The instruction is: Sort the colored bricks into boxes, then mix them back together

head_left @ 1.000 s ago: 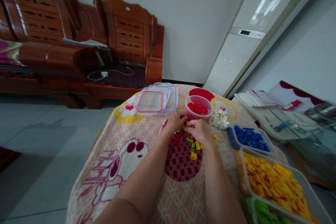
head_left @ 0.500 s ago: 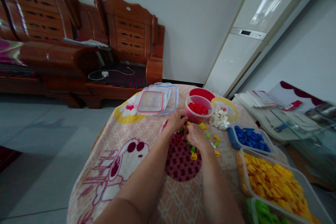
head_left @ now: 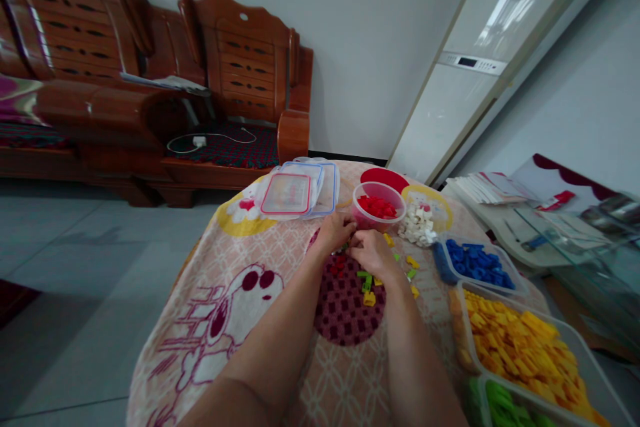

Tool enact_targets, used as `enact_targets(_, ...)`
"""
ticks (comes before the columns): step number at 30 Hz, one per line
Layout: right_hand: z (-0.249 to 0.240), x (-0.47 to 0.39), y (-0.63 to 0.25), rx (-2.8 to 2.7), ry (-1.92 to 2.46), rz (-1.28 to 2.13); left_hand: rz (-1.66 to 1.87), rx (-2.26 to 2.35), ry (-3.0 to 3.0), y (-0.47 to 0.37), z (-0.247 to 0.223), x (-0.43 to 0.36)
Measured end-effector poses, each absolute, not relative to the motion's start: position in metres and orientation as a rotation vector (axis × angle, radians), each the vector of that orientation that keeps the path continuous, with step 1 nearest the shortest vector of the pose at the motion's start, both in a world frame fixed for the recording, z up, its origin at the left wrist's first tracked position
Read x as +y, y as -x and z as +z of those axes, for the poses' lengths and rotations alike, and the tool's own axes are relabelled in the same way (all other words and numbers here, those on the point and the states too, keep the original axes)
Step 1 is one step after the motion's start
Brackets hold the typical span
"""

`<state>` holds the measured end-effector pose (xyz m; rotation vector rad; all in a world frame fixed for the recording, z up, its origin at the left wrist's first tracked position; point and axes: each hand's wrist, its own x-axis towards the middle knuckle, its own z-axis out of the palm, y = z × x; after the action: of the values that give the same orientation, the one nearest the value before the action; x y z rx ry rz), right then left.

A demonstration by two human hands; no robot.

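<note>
My left hand (head_left: 339, 232) and my right hand (head_left: 371, 253) are close together over the dark red patch of the tablecloth, just in front of a round tub (head_left: 379, 220) of red plastic pieces. The fingers of both are curled inward, and whatever they hold is hidden. Small red toy blocks (head_left: 339, 267) lie below the left hand. Under my right wrist are green blocks (head_left: 367, 278) and a yellow block (head_left: 369, 298). More yellow pieces (head_left: 413, 261) are scattered to the right, beside a pile of white blocks (head_left: 418, 225).
On the right stand boxes of blue pieces (head_left: 479, 263), yellow pieces (head_left: 525, 340) and green pieces (head_left: 510, 405). Clear lids (head_left: 287, 193) are stacked at the table's far left, and a red lid (head_left: 384, 178) lies behind the tub. A glass-topped stand (head_left: 575, 240) adjoins the right side.
My right hand has shifted slightly away from me, its fingers now nearer my left fingertips. The left hand has barely moved, and the containers stay in place.
</note>
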<state>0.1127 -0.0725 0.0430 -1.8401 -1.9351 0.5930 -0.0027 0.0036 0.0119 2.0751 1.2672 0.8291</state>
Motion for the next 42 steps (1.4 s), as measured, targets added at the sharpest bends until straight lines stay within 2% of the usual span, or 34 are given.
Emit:
enact_targets(7,0.044,-0.072,-0.12,-1.318,1.489,0.994,0.831,1.247,-2.067,0.003,0.013,0.003)
enact_targets(18,0.042,-0.063,-0.139,-0.802,1.102,0.852,0.788,1.215,-2.061,0.003,0.013,0.003)
enact_targets(42,0.042,-0.065,-0.143,-0.826,1.18,0.874,0.793,1.229,-2.087,0.002,0.012,0.004)
